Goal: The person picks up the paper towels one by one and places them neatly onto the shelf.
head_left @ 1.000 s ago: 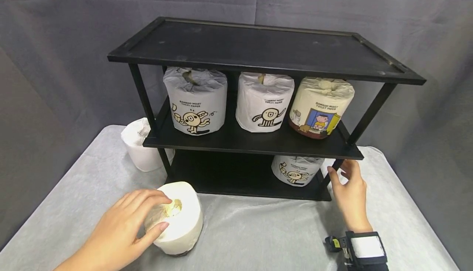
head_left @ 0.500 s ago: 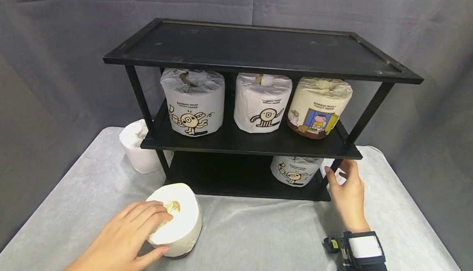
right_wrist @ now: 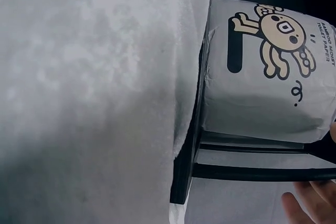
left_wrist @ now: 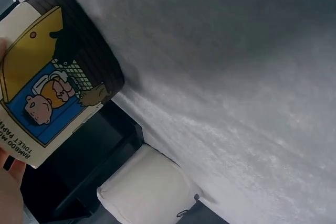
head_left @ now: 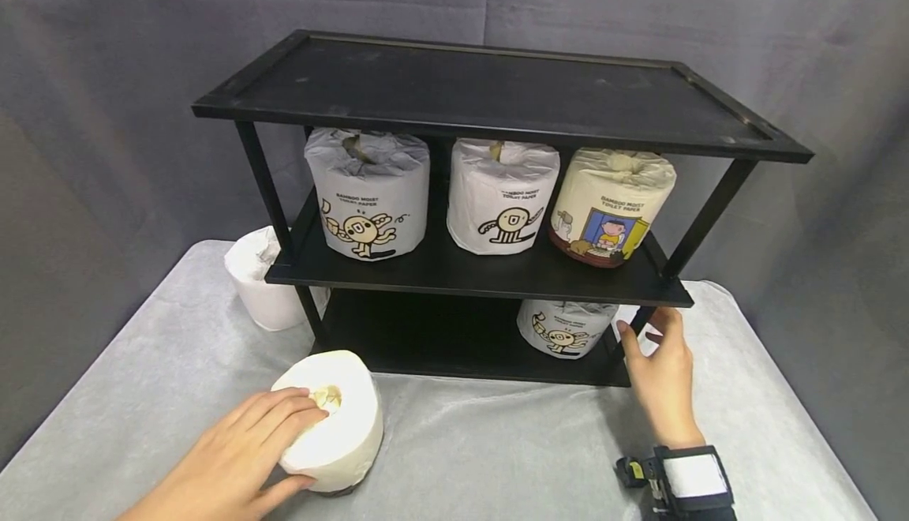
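Observation:
A cream toilet paper roll (head_left: 351,436) stands on the cloth in front of the rack's left side. My left hand (head_left: 237,450) grips it, fingers over the top beside the core hole and thumb low at the near side. In the left wrist view, the roll's printed side (left_wrist: 58,93) shows a cartoon figure and a dark base. At the black rack (head_left: 454,288), my right hand (head_left: 667,383) holds the front right post, thumb in front and fingers reaching behind. Just inside that post sits a white roll (right_wrist: 262,77) on the bottom shelf.
Two white rolls (head_left: 369,205) (head_left: 500,197) and a cream roll (head_left: 614,205) line the middle shelf. Another white roll (head_left: 266,280) stands on the cloth behind the rack's left post. Grey fabric (head_left: 92,110) hangs behind the table.
My left hand has settled lower on the cream roll, its thumb sliding from over the top to the side. My right hand stays at the post. The view shifts slightly.

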The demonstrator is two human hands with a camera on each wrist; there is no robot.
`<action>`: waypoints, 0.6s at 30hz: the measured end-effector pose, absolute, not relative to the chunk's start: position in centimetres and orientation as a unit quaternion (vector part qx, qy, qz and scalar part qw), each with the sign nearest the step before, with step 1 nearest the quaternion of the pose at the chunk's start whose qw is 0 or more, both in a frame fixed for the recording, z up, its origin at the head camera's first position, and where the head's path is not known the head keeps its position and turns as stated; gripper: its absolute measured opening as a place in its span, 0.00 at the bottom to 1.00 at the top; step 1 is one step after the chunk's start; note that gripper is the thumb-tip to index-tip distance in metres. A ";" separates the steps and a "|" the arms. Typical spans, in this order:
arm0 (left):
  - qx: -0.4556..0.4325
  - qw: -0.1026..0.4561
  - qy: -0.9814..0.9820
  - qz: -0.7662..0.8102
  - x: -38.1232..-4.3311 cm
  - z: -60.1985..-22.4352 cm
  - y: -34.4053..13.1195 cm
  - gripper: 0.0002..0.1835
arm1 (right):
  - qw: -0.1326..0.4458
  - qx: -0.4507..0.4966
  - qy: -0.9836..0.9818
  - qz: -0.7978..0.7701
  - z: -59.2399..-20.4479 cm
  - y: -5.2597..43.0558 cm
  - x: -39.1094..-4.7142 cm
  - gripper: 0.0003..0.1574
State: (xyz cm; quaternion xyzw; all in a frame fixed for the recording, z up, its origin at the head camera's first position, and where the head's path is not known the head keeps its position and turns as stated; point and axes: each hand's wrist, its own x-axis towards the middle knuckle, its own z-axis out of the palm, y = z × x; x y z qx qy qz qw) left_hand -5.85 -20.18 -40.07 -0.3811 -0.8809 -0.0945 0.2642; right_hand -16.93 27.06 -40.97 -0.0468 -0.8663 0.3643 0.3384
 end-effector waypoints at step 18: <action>-0.407 0.275 -0.866 -0.086 -6.4 -39.4 -19.1 0.33 | 0.331 -0.054 -0.871 0.359 -41.0 26.9 -16.9 0.34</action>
